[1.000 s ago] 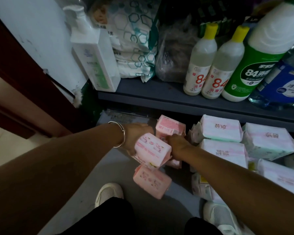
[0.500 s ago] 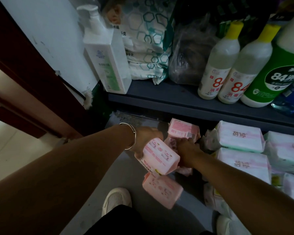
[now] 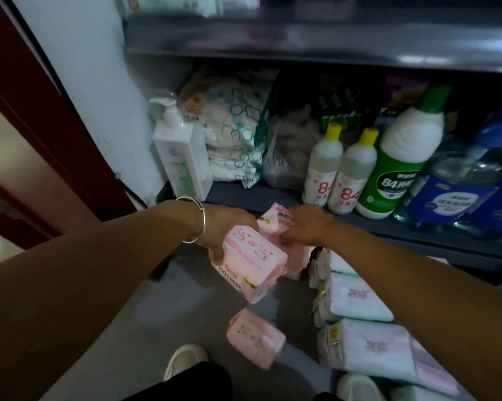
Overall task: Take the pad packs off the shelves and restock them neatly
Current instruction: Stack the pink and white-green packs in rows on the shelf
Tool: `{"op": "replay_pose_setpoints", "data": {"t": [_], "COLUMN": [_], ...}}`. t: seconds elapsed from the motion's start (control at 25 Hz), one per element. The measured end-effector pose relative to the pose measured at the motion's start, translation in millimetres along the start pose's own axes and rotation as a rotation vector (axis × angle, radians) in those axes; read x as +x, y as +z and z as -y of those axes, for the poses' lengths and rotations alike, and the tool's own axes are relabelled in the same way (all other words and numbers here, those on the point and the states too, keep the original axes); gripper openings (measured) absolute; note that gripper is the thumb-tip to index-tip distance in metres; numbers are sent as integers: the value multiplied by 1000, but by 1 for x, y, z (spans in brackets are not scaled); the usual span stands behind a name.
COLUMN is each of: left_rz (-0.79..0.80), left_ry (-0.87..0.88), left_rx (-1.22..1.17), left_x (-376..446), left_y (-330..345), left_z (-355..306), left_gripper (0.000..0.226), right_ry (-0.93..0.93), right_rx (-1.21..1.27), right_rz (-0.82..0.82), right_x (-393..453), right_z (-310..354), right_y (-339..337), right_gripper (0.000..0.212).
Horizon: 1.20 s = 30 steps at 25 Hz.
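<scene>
My left hand (image 3: 226,227), with a silver bangle on its wrist, grips a pink pad pack (image 3: 252,261) in front of the lower shelf. Touching it, my right hand (image 3: 304,225) is closed on other pink packs (image 3: 275,217) that it lifts from the bottom level. A further pink pack (image 3: 255,341) lies on the grey floor below. To the right, several white and pale-pink pad packs (image 3: 356,296) are stacked on the bottom level; my right forearm hides part of them.
The grey shelf (image 3: 244,196) above carries a pump bottle (image 3: 183,157), a hexagon-print wipes pack (image 3: 232,125), a plastic bag (image 3: 290,151), two yellow-capped bottles (image 3: 339,175), a green bleach bottle (image 3: 400,160) and blue refill pouches (image 3: 446,204). A dark door frame (image 3: 56,117) stands left. My shoes (image 3: 186,360) are below.
Both hands have risen with their pink packs, from the bottom level up to the shelf edge. The camera has tilted up and shows a higher shelf.
</scene>
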<state>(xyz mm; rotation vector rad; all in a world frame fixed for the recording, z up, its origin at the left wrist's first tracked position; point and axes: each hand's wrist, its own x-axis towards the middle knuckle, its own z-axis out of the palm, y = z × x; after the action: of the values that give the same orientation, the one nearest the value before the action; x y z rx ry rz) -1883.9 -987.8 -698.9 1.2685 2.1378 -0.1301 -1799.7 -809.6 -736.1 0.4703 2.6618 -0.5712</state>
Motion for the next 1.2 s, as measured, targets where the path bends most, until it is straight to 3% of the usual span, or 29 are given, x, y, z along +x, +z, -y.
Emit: {"op": "replay_pose_setpoints", "data": {"t": [0.16,0.64,0.8,0.96,1.2], "left_rz": [-63,-330,-428,-507,-577], "left_ry": [-18,63,72,51,-9], "left_rx": [-12,-74,-139,-157,-173], "left_x": [-39,-112,-118,-114,-80], "left_y": [-49,-192,-228,-261,-303], "left_z": [-27,-109,-112,-107,-89], "left_gripper": [84,78,77,75,69], "right_ry": [-1,-6,-45,-53,26], "right_rx": [298,867,1054,1297,1362], "right_rz": [-156,-441,-463,-453,-493], "right_x": [-40,-133,-138,-132,-96], "right_z": [3,-3,-6,-12,-30], "right_y": [-67,-233,-272,-294,-316], "right_gripper": [39,35,36,18,29]}}
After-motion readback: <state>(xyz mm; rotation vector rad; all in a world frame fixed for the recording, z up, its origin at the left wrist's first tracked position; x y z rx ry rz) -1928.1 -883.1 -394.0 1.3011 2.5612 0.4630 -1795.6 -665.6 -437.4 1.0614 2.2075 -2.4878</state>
